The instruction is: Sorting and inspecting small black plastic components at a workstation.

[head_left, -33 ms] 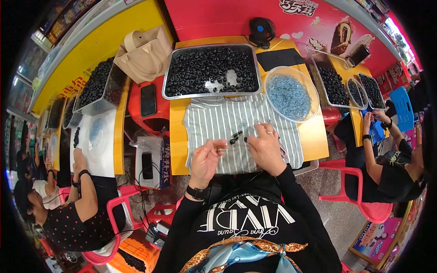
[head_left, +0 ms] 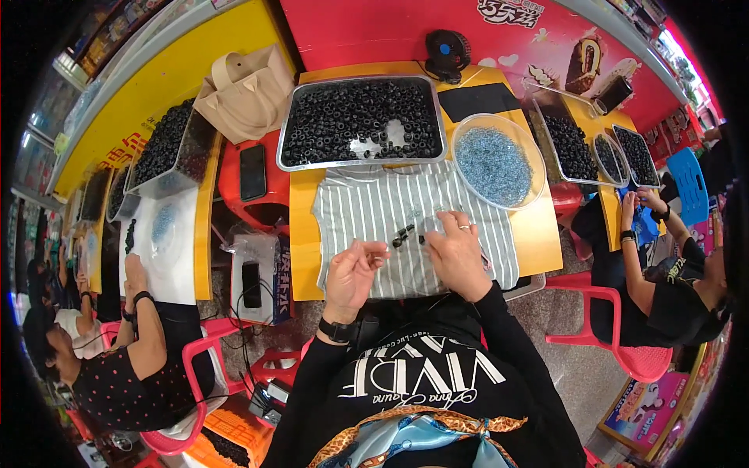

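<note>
A grey cloth with white stripes (head_left: 359, 199) lies on the yellow table in front of me. My left hand (head_left: 351, 274) hovers over its near left part, thumb and fingertips pressed together; whatever they pinch is too small to make out. Bent fingers of my right hand (head_left: 459, 253) reach down to the cloth, a small black part (head_left: 422, 239) at the thumb tip. Between both hands lies a short row of small black ring-shaped parts (head_left: 402, 235). A few tiny clear bluish pieces (head_left: 414, 213) rest on the cloth beyond them.
A metal tray (head_left: 282, 162) full of black rings stands behind the cloth. Right of it is a round clear tub (head_left: 540, 183) of tiny bluish pieces. A black fan (head_left: 448, 54) and a black sheet (head_left: 479, 101) lie farther back. Co-workers sit at tables on both sides.
Both hands stay nearly in place over the cloth. The whole view has shifted very slightly; nothing else visibly differs.
</note>
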`<action>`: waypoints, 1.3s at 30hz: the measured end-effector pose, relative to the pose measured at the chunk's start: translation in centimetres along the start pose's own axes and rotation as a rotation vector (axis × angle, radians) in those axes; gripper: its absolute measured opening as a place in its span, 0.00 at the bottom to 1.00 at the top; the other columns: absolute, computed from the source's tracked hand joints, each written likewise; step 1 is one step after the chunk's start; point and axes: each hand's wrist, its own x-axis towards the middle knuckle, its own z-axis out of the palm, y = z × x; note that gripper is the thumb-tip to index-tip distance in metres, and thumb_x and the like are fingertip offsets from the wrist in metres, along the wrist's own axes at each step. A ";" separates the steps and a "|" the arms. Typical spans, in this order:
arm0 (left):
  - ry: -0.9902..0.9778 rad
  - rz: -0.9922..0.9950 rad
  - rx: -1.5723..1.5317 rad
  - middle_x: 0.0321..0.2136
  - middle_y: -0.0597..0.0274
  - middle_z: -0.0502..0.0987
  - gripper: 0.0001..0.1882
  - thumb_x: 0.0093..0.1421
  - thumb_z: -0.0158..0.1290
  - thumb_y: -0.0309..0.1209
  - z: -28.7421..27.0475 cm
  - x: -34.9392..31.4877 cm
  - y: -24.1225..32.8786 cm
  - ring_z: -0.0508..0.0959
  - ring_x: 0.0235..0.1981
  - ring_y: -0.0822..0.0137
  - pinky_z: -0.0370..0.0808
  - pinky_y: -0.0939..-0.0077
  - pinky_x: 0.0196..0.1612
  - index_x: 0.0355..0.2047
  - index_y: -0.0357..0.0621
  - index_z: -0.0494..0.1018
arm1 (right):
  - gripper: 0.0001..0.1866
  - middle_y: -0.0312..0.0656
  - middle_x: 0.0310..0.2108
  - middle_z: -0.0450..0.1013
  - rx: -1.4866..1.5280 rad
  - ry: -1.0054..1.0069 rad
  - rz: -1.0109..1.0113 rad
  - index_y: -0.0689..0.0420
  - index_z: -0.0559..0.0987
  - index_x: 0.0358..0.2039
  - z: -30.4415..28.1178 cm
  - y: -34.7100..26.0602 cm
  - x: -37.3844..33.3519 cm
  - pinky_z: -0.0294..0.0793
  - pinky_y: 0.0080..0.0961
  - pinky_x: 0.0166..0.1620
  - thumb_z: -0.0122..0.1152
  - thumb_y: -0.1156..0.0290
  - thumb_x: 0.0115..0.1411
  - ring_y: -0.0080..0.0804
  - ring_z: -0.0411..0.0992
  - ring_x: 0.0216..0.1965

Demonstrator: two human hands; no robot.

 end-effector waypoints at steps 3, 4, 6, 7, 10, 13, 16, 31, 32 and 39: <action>-0.052 0.055 -0.058 0.42 0.48 0.78 0.13 0.65 0.50 0.31 0.9 0.0 -0.4 0.77 0.37 0.61 0.70 0.72 0.42 0.28 0.36 0.79 | 0.08 0.51 0.48 0.69 -0.033 0.002 0.037 0.55 0.79 0.30 -0.7 0.5 0.6 0.62 0.45 0.47 0.63 0.72 0.47 0.50 0.64 0.52; -0.023 0.040 -0.038 0.42 0.49 0.78 0.11 0.64 0.50 0.29 1.1 0.1 -0.6 0.78 0.38 0.62 0.71 0.72 0.42 0.31 0.36 0.79 | 0.09 0.50 0.47 0.69 -0.066 -0.003 0.051 0.55 0.79 0.31 -0.8 0.7 0.9 0.63 0.43 0.46 0.63 0.73 0.47 0.49 0.64 0.51; 0.003 0.029 -0.018 0.41 0.50 0.79 0.09 0.64 0.51 0.27 1.3 0.2 -0.8 0.78 0.38 0.62 0.72 0.73 0.42 0.34 0.36 0.79 | 0.08 0.49 0.46 0.70 -0.088 -0.006 0.047 0.54 0.80 0.31 -0.6 1.0 1.8 0.63 0.43 0.45 0.63 0.73 0.47 0.49 0.65 0.50; 0.014 -0.002 -0.068 0.41 0.51 0.79 0.08 0.63 0.51 0.26 1.4 0.3 -0.8 0.78 0.38 0.62 0.72 0.74 0.42 0.37 0.35 0.78 | 0.08 0.48 0.45 0.70 -0.109 -0.012 0.046 0.54 0.80 0.31 -0.5 1.1 2.3 0.63 0.42 0.45 0.63 0.73 0.47 0.48 0.65 0.50; -0.012 -0.037 -0.155 0.41 0.52 0.79 0.10 0.63 0.51 0.24 0.6 0.4 -0.8 0.79 0.39 0.62 0.74 0.74 0.43 0.43 0.34 0.75 | 0.03 0.47 0.35 0.68 -0.077 0.087 -0.043 0.55 0.78 0.24 0.7 1.0 4.0 0.61 0.41 0.40 0.57 0.74 0.47 0.47 0.66 0.44; -0.065 -0.052 -0.188 0.40 0.51 0.78 0.11 0.63 0.50 0.24 -0.3 0.4 -0.9 0.79 0.39 0.62 0.75 0.74 0.43 0.45 0.34 0.74 | 0.07 0.47 0.42 0.69 -0.150 -0.032 -0.007 0.54 0.80 0.30 1.7 1.0 5.6 0.63 0.43 0.43 0.63 0.73 0.47 0.48 0.65 0.48; -0.095 -0.061 -0.179 0.40 0.50 0.78 0.11 0.64 0.49 0.23 -0.5 0.5 -0.9 0.79 0.39 0.62 0.75 0.74 0.43 0.45 0.33 0.74 | 0.04 0.47 0.41 0.69 -0.165 -0.083 -0.001 0.55 0.80 0.26 2.8 1.2 6.2 0.64 0.43 0.42 0.62 0.73 0.47 0.48 0.65 0.49; -0.112 -0.078 -0.155 0.40 0.49 0.79 0.10 0.64 0.48 0.23 -0.5 0.4 -0.8 0.79 0.39 0.63 0.75 0.75 0.43 0.44 0.33 0.73 | 0.03 0.51 0.27 0.70 0.264 0.126 0.043 0.61 0.71 0.26 0.5 1.9 5.1 0.68 0.44 0.33 0.56 0.77 0.54 0.54 0.70 0.31; -0.105 -0.081 -0.151 0.40 0.49 0.79 0.10 0.64 0.48 0.23 -0.3 0.3 -0.8 0.79 0.39 0.63 0.75 0.76 0.42 0.44 0.32 0.74 | 0.03 0.52 0.26 0.70 0.320 0.135 0.048 0.62 0.71 0.26 -0.1 1.7 4.8 0.69 0.44 0.32 0.56 0.78 0.54 0.55 0.70 0.30; -0.107 -0.059 -0.154 0.39 0.49 0.79 0.10 0.64 0.48 0.22 -0.2 0.3 -0.8 0.79 0.40 0.62 0.76 0.72 0.46 0.43 0.31 0.74 | 0.02 0.52 0.27 0.71 0.365 0.047 0.114 0.62 0.71 0.27 1.4 3.1 0.6 0.69 0.44 0.32 0.55 0.80 0.52 0.55 0.71 0.31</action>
